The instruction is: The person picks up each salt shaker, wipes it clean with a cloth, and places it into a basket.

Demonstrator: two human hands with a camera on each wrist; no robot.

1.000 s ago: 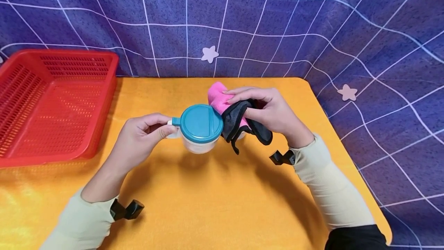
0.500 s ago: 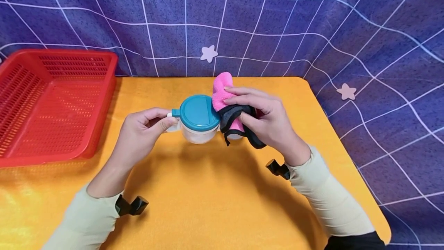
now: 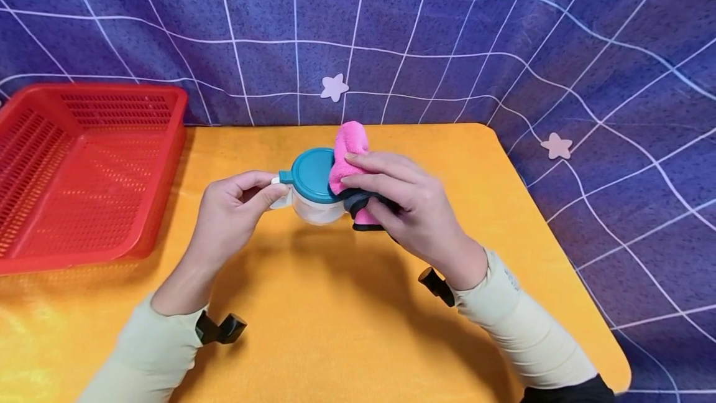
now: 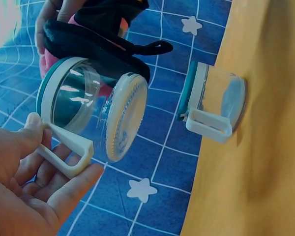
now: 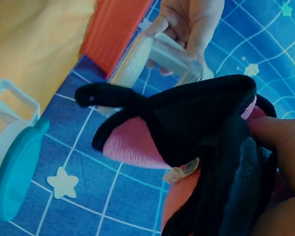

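My left hand (image 3: 232, 207) grips the white handle of a clear jar (image 3: 316, 211) with a teal lid, held above the table. In the left wrist view the jar (image 4: 86, 105) is tilted, its ribbed base showing. My right hand (image 3: 414, 204) holds a bunched pink cloth with black trim (image 3: 351, 151) against the right side of the lid and jar. A black loop hangs from the cloth (image 5: 201, 123) in the right wrist view. A second handled jar (image 4: 219, 96) with a teal lid stands on the table; in the head view, the cloth and right hand hide it.
A red plastic basket (image 3: 181, 135) sits on the left of the orange-yellow table (image 3: 335, 328). Behind and to the right hangs a blue curtain (image 3: 425, 23) with white grid lines and stars.
Over the last second, the held jar has shifted slightly away from me. My right hand has moved the cloth leftward, so it now covers the right part of the lid.
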